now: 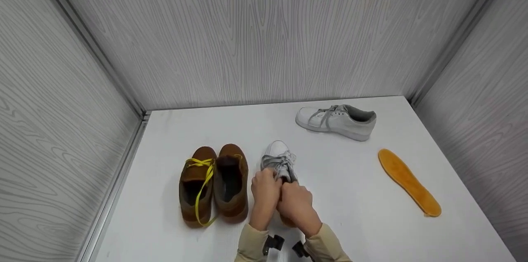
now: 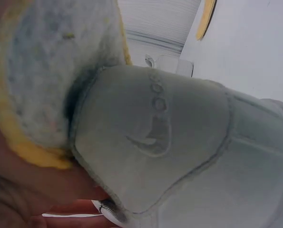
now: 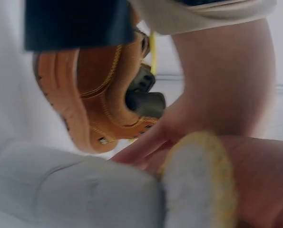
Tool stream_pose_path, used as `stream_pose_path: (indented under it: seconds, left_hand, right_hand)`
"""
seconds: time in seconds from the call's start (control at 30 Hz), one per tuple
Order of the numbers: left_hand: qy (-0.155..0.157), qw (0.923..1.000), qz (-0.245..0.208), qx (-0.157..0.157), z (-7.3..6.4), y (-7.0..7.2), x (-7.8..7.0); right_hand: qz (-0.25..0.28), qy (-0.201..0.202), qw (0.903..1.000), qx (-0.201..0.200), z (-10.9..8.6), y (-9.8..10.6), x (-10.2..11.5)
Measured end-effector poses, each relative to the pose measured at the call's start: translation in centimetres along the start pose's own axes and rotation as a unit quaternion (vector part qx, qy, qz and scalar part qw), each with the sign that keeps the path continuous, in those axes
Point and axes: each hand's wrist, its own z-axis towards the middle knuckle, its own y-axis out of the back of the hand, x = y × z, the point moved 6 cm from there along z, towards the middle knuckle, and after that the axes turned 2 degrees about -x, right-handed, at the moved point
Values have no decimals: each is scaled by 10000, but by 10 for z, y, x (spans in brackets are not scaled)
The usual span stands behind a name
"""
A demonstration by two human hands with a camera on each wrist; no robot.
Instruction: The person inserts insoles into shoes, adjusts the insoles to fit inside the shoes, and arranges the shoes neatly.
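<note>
A white sneaker point(image 1: 277, 147) with grey laces stands toe away from me, below both hands. My left hand point(image 1: 264, 190) grips it at the opening, near the tongue. My right hand point(image 1: 296, 202) holds an orange insole, whose end point(image 1: 287, 221) sticks out behind the heel. In the left wrist view the insole's pale underside point(image 2: 60, 71) rises from the collar above the sneaker's heel point(image 2: 155, 123). From the right wrist the insole point(image 3: 189, 180) shows upright against the sneaker point(image 3: 84, 185), with fingers behind it. The insole's front part is hidden.
Left of the hands stand two brown shoes, the outer shoe point(image 1: 194, 175) with a loose yellow lace and the inner shoe point(image 1: 243, 196) beside it. Another white sneaker point(image 1: 342, 126) rests at the back right. A second orange insole point(image 1: 408, 181) lies on the white table point(image 1: 359, 229) at right.
</note>
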Motion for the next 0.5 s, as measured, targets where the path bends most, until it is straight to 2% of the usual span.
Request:
stream_pose_path:
  seconds: [0.23,0.37,0.5]
  left_hand:
    - [1,10000,57,-56,1,2,-1]
    - [1,9999,100,-36,1,1,0]
    - [32,10000,58,43,0,0,1]
  right_hand:
    - [511,-79,9982,-299,15,-13,-8]
    - [325,-102,9992,-231,13,-11,-6]
    - [-61,-34,9999,97,2,-1,0]
